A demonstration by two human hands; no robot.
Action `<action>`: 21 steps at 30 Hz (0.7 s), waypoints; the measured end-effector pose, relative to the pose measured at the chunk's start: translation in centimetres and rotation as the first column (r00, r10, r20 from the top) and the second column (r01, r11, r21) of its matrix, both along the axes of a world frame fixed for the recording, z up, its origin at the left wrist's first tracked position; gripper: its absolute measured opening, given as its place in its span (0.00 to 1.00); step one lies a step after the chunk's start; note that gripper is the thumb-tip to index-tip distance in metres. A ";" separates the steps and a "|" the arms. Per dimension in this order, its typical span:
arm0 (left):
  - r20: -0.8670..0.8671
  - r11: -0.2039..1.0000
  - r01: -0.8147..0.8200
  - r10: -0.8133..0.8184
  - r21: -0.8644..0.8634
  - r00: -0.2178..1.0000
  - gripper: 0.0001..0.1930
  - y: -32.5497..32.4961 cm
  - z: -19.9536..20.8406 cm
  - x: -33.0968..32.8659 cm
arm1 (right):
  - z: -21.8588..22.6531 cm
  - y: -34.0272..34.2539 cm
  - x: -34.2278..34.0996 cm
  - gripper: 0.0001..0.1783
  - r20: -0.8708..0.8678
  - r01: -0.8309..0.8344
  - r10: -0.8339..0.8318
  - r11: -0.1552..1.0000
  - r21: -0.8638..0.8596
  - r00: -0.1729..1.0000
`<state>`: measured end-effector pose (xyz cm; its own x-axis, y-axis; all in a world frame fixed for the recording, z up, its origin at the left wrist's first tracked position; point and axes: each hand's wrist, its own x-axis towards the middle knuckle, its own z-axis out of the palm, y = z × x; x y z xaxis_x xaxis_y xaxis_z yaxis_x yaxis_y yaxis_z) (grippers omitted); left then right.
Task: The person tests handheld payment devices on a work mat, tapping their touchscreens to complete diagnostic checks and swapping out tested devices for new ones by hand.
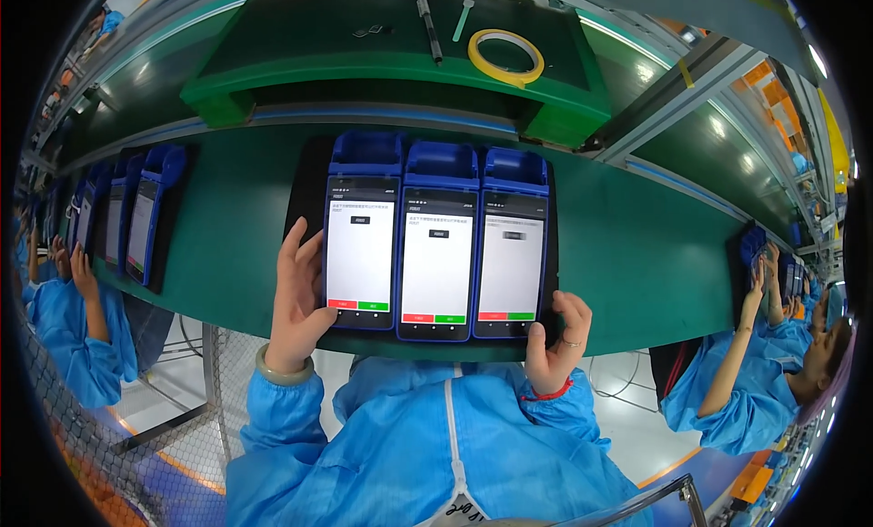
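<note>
Three blue handheld payment terminals lie side by side on a black mat (309,177) in front of me: a left one (360,254), a middle one (436,263) and a right one (509,259). Each lit screen is white with a red and a green button at its bottom. My left hand (298,300) is open along the left terminal's side, fingers extended, its thumb at the lower left corner. By the right terminal's lower right corner is my right hand (556,345), open, thumb raised apart from loosely bent fingers.
A green raised shelf (391,72) stands behind, carrying a black marker (429,29), a small green tool (464,20) and a yellow tape roll (506,57). More terminals (144,222) lie left along the green bench (627,254). Co-workers in blue sit at left (82,336) and right (737,381).
</note>
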<state>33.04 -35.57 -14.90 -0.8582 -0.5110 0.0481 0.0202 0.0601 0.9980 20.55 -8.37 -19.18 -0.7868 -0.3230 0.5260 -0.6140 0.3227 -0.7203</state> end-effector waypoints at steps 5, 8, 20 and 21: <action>0.015 0.998 0.013 -0.012 -0.068 1.000 0.49 -0.1 0.1 0.2 | 0.3 0.0 0.2 0.23 0.013 0.027 -0.028 0.999 0.025 1.000; -0.011 0.998 0.031 -0.032 -0.062 0.999 0.49 -0.1 -0.2 0.2 | 0.4 0.0 0.3 0.21 0.065 0.053 -0.054 0.998 0.021 0.996; -0.010 1.000 0.006 -0.006 -0.031 1.000 0.50 0.1 -0.2 0.1 | 2.2 -0.3 1.4 0.18 -0.181 0.001 0.051 0.961 0.275 0.982; -0.012 1.000 0.009 -0.009 -0.028 1.000 0.50 0.1 -0.2 0.1 | 2.3 -0.5 1.5 0.18 -0.203 -0.011 0.071 0.959 0.283 0.976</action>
